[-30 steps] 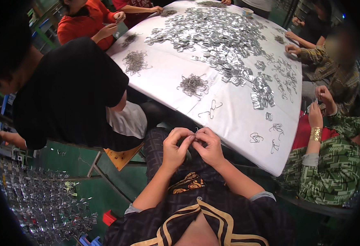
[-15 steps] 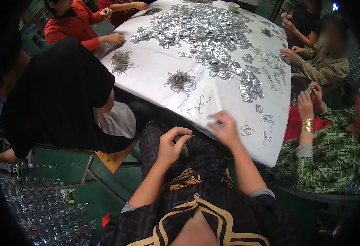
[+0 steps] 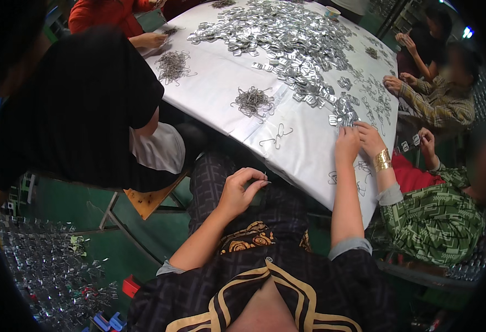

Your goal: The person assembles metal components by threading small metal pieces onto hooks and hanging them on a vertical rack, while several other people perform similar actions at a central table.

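Note:
Above my lap, my left hand [image 3: 243, 191] is closed in a pinch on a thin metal wire piece; only its tip shows past the fingertips. My right hand [image 3: 347, 146] reaches over the white table [image 3: 221, 110] to the near tip of a big heap of small shiny metal plates [image 3: 287, 50]. Its fingers are drawn together at those plates, and what lies under the fingertips is hidden. Right beside it is a co-worker's hand [image 3: 370, 138] with a gold bracelet. A few bent wire hooks [image 3: 276, 136] lie near the table's edge before me.
Tangled piles of wire hooks sit on the table, one nearer [image 3: 254, 102] and one further left [image 3: 173, 67]. Loose hooks [image 3: 373, 99] spread along the right side. Co-workers sit close on both sides. Strung metal pieces [image 3: 55, 271] cover the lower left, near a red box [image 3: 131, 286].
My right hand has moved up and right from the table's edge to the plates. The braceleted co-worker's hand has come in beside it. My left hand keeps its pinch. The view has shifted slightly.

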The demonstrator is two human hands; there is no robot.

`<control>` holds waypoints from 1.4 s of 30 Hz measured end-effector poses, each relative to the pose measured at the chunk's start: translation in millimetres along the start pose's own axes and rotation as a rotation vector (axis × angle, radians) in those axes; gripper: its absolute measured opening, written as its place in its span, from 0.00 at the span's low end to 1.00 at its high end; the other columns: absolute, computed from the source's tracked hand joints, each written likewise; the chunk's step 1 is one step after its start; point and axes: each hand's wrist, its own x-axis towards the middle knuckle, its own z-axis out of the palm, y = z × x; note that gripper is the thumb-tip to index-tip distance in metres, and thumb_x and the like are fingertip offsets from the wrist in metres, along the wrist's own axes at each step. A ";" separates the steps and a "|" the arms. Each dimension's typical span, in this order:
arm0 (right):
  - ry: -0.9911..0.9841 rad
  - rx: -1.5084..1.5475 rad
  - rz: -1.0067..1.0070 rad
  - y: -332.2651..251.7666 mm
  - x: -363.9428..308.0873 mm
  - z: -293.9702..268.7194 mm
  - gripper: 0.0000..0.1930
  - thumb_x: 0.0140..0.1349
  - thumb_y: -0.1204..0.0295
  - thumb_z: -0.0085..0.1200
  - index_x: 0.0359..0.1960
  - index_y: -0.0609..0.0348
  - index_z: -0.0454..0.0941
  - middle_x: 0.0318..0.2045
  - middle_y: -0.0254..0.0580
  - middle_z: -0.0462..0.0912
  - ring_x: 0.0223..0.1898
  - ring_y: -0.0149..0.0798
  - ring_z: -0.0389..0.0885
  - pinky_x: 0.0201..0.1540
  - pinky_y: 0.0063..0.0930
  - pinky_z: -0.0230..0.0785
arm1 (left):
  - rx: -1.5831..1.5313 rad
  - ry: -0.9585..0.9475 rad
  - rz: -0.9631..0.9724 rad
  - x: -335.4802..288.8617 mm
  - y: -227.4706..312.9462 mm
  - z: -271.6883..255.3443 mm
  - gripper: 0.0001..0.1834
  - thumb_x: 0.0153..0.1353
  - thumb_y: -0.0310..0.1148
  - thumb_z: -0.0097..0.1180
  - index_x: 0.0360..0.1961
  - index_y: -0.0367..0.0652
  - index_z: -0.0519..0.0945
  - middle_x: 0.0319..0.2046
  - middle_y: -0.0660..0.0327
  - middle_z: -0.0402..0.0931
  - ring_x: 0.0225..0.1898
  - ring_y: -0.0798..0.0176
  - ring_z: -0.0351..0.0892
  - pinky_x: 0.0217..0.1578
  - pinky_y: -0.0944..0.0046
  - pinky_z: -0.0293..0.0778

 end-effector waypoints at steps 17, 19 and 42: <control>-0.616 1.190 0.226 -160.8 -89.7 -95.4 0.08 0.65 0.74 0.51 0.33 0.69 0.76 0.20 0.35 0.76 0.18 0.23 0.72 0.21 0.18 0.64 | 0.299 -0.054 0.057 14.8 0.4 -1.8 0.07 0.50 0.24 0.63 0.31 0.39 0.78 0.31 0.56 0.80 0.35 0.53 0.79 0.38 0.59 0.72; -0.582 1.149 0.187 -157.2 -93.4 -96.2 0.08 0.65 0.74 0.51 0.32 0.69 0.76 0.20 0.36 0.76 0.18 0.24 0.73 0.22 0.19 0.65 | 0.220 -0.126 0.051 17.1 -0.2 -6.5 0.09 0.50 0.26 0.63 0.34 0.39 0.80 0.30 0.55 0.79 0.35 0.51 0.78 0.39 0.57 0.72; -0.522 1.136 0.323 -138.0 -117.9 -97.7 0.07 0.65 0.73 0.51 0.39 0.66 0.72 0.21 0.40 0.78 0.19 0.28 0.76 0.23 0.23 0.68 | 0.479 -0.075 -0.013 102.5 -25.7 1.3 0.08 0.53 0.27 0.58 0.31 0.33 0.80 0.26 0.53 0.81 0.28 0.62 0.80 0.30 0.63 0.73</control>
